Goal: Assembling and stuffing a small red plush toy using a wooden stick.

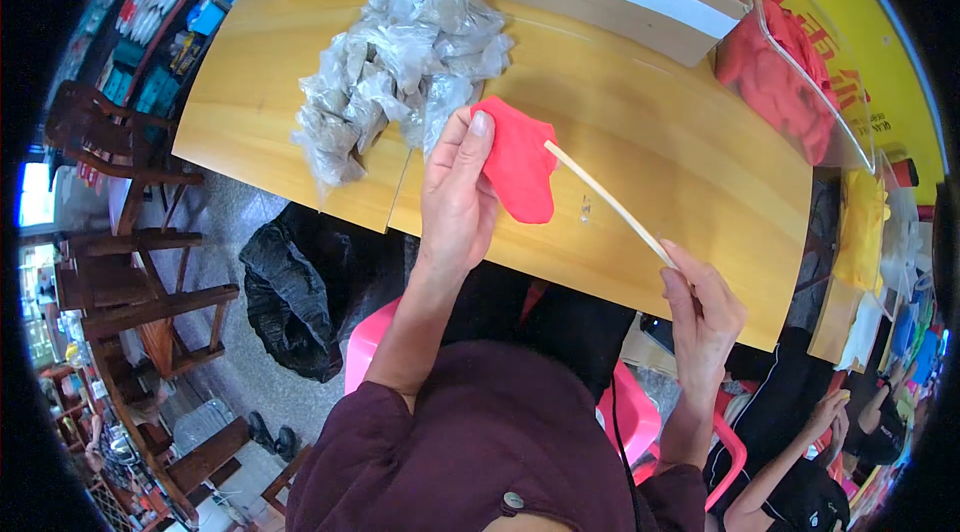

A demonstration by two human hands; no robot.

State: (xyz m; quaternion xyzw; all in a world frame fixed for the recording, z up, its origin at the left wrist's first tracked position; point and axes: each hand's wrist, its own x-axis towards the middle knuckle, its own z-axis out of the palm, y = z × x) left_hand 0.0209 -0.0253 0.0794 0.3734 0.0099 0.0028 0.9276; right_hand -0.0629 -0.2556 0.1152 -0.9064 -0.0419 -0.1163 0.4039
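Note:
In front of me, above the wooden table point(640, 172), my left hand point(458, 194) pinches a small red cloth piece point(522, 177) between thumb and fingers. The cloth hangs down with a rounded lower end, like a little pouch. My right hand point(703, 304) grips a thin pale wooden stick point(612, 204), much like a chopstick, near its lower end. The stick's far tip meets the right edge of the cloth; whether it goes inside I cannot tell. Beyond my left hand lies a heap of clear plastic bags point(400, 57) with greyish-brown contents.
A cardboard box point(610, 7) with red cloth stands at the far side, beside a clear plastic bin point(780, 82) of red cloth. On the floor lies a black plastic bag point(290, 297). Wooden chairs point(150, 277) stand left; another person point(800, 482) sits at lower right.

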